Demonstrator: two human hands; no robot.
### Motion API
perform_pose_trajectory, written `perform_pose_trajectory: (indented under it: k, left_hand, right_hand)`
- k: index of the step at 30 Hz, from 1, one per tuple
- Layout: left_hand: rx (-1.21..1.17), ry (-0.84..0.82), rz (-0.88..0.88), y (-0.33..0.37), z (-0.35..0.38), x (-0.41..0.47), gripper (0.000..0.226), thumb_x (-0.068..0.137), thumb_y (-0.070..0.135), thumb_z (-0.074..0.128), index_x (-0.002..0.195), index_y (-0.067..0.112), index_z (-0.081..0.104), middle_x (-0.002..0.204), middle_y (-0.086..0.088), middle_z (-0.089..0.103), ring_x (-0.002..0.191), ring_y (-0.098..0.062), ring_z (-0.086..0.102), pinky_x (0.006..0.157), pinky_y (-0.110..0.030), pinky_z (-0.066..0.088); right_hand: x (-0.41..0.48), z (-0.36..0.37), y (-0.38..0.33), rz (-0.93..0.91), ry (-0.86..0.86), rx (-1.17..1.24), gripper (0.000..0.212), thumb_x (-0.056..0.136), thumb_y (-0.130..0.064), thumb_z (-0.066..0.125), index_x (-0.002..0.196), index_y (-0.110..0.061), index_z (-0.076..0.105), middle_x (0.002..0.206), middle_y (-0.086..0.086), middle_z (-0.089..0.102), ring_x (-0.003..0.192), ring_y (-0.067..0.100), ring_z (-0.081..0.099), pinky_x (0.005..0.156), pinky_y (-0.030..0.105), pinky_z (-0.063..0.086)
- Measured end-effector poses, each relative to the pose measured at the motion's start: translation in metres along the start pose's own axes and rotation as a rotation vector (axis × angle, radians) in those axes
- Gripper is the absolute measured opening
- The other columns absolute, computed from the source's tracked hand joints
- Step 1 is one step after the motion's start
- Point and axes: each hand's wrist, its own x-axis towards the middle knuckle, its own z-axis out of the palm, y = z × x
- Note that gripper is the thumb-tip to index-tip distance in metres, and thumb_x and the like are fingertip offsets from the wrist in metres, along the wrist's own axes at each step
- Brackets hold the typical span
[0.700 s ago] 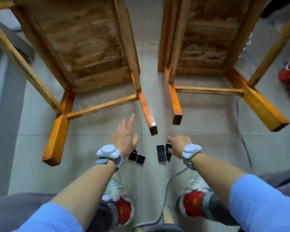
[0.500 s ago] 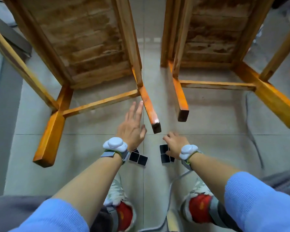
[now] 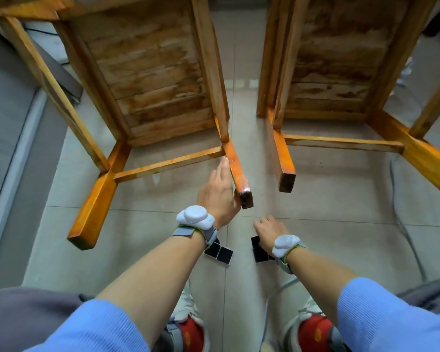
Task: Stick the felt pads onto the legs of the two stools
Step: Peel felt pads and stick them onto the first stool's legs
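Note:
Two wooden stools lie on their sides on the tiled floor, legs pointing at me: the left stool (image 3: 150, 72) and the right stool (image 3: 335, 59). My left hand (image 3: 219, 194) is flat, fingers straight, resting against the left side of the left stool's near right leg (image 3: 236, 171), thumb by its dark end. My right hand (image 3: 269, 232) is curled, knuckles up, over a group of black square felt pads (image 3: 258, 252); its fingertips are hidden, so a grip cannot be told. A second group of pads (image 3: 220, 252) lies just under my left wrist.
A grey cable (image 3: 401, 224) runs along the floor at the right, under the right stool's leg (image 3: 429, 163). My shoes (image 3: 191, 331) sit close below the pads. A grey wall base (image 3: 10, 148) borders the left side.
My left hand has reached forward from above the pads and now lies against the left stool's near right leg. My right hand has stayed curled over the right group of pads.

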Motion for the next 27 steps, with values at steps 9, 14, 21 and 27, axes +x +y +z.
perform_pose_trajectory:
  k: [9, 14, 21, 27]
  left_hand:
    - [0.195, -0.073, 0.029, 0.016, -0.038, -0.007, 0.044, 0.088, 0.026, 0.049, 0.129, 0.013, 0.039, 0.118, -0.008, 0.059, 0.105, -0.034, 0.056, 0.072, -0.040, 0.047]
    - [0.359, -0.120, 0.037, 0.028, -0.074, -0.034, 0.037, 0.092, 0.029, 0.046, 0.127, 0.015, 0.046, 0.124, -0.009, 0.054, 0.114, -0.031, 0.054, 0.083, -0.039, 0.044]
    - [0.350, -0.194, -0.074, 0.022, -0.110, -0.076, 0.035, 0.088, 0.030, 0.047, 0.120, 0.019, 0.057, 0.120, -0.008, 0.065, 0.107, -0.032, 0.061, 0.083, -0.037, 0.050]
    - [0.141, -0.193, -0.159, 0.021, -0.147, -0.100, 0.036, 0.086, 0.031, 0.060, 0.115, 0.010, 0.067, 0.116, -0.010, 0.069, 0.103, -0.028, 0.064, 0.086, -0.033, 0.052]
  right_hand:
    - [-0.036, -0.042, -0.001, 0.016, -0.019, 0.250, 0.021, 0.086, -0.018, 0.052, 0.105, -0.016, 0.060, 0.106, 0.007, 0.066, 0.099, 0.027, 0.064, 0.071, 0.023, 0.035]
    - [-0.066, -0.081, -0.006, 0.034, 0.003, 0.314, 0.019, 0.076, -0.029, 0.058, 0.094, -0.024, 0.061, 0.097, 0.006, 0.067, 0.087, 0.032, 0.065, 0.071, 0.033, 0.051]
    - [-0.121, -0.145, -0.016, 0.029, 0.091, 0.430, 0.008, 0.083, -0.024, 0.066, 0.087, -0.018, 0.069, 0.084, 0.000, 0.064, 0.082, 0.022, 0.064, 0.066, 0.030, 0.049]
    - [-0.158, -0.201, -0.033, -0.041, 0.211, 0.713, 0.011, 0.085, -0.018, 0.065, 0.085, -0.007, 0.069, 0.072, 0.004, 0.067, 0.064, 0.013, 0.060, 0.053, 0.021, 0.046]
